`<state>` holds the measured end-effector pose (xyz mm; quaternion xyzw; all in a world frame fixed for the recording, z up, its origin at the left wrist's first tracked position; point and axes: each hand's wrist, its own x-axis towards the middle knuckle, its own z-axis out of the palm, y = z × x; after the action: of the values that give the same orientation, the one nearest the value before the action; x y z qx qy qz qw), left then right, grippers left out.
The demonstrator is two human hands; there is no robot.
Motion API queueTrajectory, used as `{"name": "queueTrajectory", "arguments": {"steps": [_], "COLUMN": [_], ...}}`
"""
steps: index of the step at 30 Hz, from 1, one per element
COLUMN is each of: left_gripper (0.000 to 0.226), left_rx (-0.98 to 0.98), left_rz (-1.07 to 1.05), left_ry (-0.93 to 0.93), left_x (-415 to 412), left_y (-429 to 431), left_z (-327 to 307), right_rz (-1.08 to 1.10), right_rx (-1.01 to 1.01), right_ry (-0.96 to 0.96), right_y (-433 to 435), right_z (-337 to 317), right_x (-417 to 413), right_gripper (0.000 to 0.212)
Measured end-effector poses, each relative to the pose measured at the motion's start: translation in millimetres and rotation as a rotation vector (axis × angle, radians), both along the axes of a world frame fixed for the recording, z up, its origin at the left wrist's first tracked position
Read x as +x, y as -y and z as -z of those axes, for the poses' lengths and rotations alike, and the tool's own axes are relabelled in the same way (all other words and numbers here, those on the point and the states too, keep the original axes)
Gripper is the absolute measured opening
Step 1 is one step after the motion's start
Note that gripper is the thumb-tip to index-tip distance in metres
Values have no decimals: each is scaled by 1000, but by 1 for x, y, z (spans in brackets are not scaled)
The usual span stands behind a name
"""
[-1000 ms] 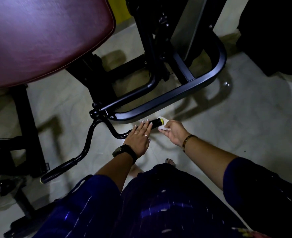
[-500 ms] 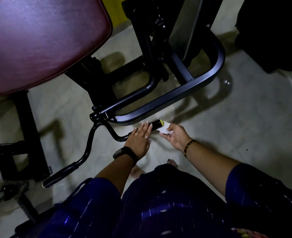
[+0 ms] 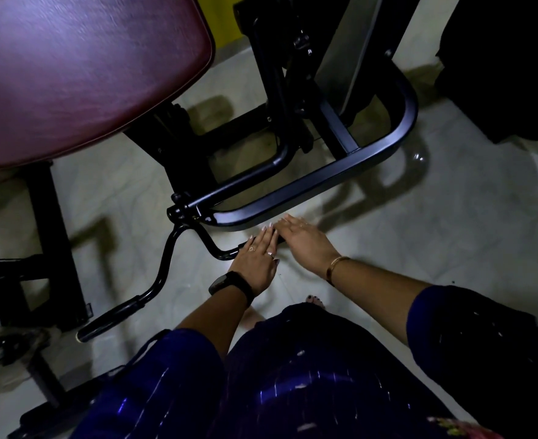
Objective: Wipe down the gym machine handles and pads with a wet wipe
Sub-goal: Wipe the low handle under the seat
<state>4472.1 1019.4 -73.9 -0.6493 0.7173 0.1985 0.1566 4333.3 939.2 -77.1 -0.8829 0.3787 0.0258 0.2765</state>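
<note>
Hands side by side on the curved black handle (image 3: 112,319): left hand (image 3: 258,255) flat, fingers straight along the bar; right hand (image 3: 305,242) flat over its end, anything beneath hidden. Beyond: black tubular frame (image 3: 308,183), maroon seat pad (image 3: 87,74), pale marbled floor (image 3: 451,217), yellow wall (image 3: 224,23).

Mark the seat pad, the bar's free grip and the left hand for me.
seat pad (image 3: 80,74): head view, middle of its maroon top.
free grip (image 3: 109,320): head view, middle of the black sleeve.
left hand (image 3: 256,258): head view, back of the hand.
</note>
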Motion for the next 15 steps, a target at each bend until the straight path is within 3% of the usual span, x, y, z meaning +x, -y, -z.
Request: {"name": "queueTrajectory", "arguments": {"steps": [7, 15], "left_gripper": [64, 63], "left_rx": [-7, -3], "left_rz": [0, -65], "left_ry": [16, 6], "left_x": [7, 9], "left_y": [-8, -11], "left_z": [3, 4], "right_rz": [-169, -13], "right_rx": [-250, -101], "right_ry": [-128, -114], "right_y": [-19, 10], "right_z": [20, 8], "right_x": [-34, -7], "right_gripper": [64, 56]}}
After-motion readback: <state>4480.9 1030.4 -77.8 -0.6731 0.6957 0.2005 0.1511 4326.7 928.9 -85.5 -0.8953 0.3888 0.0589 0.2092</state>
